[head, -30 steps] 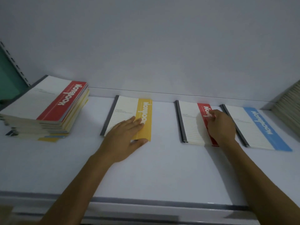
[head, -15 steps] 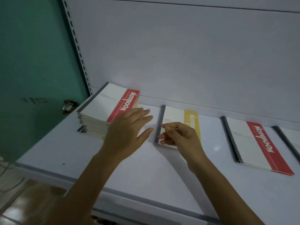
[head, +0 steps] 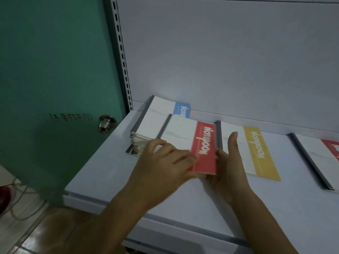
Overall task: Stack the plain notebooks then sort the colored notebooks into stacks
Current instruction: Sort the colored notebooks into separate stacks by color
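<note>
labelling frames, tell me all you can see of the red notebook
The red notebook has a white paper cover, a grey spine strip on its left edge and a red band on the right with white "Notebook" lettering. Blurred, it is roughly flat over the near right of the stack. The left hand grips its near edge; the right hand holds its near right corner.

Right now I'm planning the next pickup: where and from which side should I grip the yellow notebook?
Pinch the yellow notebook likely by its yellow-banded open edge, from the right: it lies flat, spine beside the held red notebook, bare shelf rightward.
</note>
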Tool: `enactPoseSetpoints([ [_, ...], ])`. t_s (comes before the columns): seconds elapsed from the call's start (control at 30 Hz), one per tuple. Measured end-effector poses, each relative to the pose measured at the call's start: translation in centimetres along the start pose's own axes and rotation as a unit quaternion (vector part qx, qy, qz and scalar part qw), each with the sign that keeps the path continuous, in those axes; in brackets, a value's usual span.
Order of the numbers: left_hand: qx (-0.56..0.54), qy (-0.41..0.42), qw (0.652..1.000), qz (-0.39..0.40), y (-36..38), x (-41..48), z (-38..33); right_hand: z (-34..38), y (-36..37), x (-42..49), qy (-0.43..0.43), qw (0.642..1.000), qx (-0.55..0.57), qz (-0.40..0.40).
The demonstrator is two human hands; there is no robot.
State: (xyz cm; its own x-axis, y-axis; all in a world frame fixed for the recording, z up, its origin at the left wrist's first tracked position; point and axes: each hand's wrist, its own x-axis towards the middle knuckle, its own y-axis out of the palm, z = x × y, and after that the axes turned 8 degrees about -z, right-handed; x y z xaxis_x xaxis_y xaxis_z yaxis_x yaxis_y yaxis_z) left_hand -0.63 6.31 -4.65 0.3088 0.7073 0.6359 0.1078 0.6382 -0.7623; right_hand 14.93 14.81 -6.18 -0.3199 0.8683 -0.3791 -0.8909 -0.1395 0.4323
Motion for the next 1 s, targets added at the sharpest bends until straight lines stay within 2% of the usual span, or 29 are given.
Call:
enactPoseSetpoints([
  [0.1,-0.149,0.004,0.988,0.042,-0.7,0.3,-1.0,0.0,-1.2,-0.4,-0.016,0.999,-0.028,-0.005],
  [0.17,-0.217,-0.072,0.973,0.029,-0.7,1.1,0.2,-0.3,-2.1,-0.6,-0.011,0.998,-0.049,-0.026],
  [0.2,-0.215,-0.126,0.968,0.001,-0.4,1.7,1.4,-0.4,-2.4,-0.8,-0.006,0.998,-0.049,-0.03],
  [0.27,-0.131,-0.232,0.964,-0.027,0.6,3.0,4.9,-0.6,-2.6,-1.2,-0.009,0.999,-0.038,-0.036],
  [0.33,-0.036,-0.336,0.939,0.058,1.7,3.8,8.3,-0.7,-2.6,-1.4,-0.026,0.998,-0.035,-0.041],
  [0.4,-0.053,-0.428,0.889,0.157,2.7,3.4,10.8,-0.8,-2.4,-1.6,-0.041,0.998,-0.032,-0.043],
  [0.47,-0.108,-0.475,0.855,0.179,3.0,2.6,12.2,-0.9,-2.1,-1.8,-0.052,0.997,-0.035,-0.043],
  [0.57,-0.123,-0.469,0.864,0.136,3.1,1.8,12.5,-1.1,-1.7,-2.0,-0.067,0.996,-0.039,-0.034],
  [0.63,-0.072,-0.456,0.881,0.105,3.1,1.7,11.9,-1.0,-1.6,-2.1,-0.074,0.996,-0.046,-0.033],
  [0.73,0.0,-0.398,0.917,-0.017,2.4,1.6,10.7,-0.8,-1.8,-2.3,-0.07,0.996,-0.044,-0.033],
  [0.8,-0.033,-0.356,0.926,-0.12,1.4,1.6,9.4,-0.5,-2.2,-2.5,-0.062,0.997,-0.041,-0.027],
  [0.87,-0.069,-0.329,0.923,-0.188,0.4,2.0,7.8,0.0,-3.0,-2.9,-0.062,0.997,-0.045,-0.025],
  [1.0,-0.158,-0.32,0.906,-0.227,-0.6,3.8,3.7,2.0,-5.2,-3.8,-0.086,0.995,-0.048,-0.028],
])
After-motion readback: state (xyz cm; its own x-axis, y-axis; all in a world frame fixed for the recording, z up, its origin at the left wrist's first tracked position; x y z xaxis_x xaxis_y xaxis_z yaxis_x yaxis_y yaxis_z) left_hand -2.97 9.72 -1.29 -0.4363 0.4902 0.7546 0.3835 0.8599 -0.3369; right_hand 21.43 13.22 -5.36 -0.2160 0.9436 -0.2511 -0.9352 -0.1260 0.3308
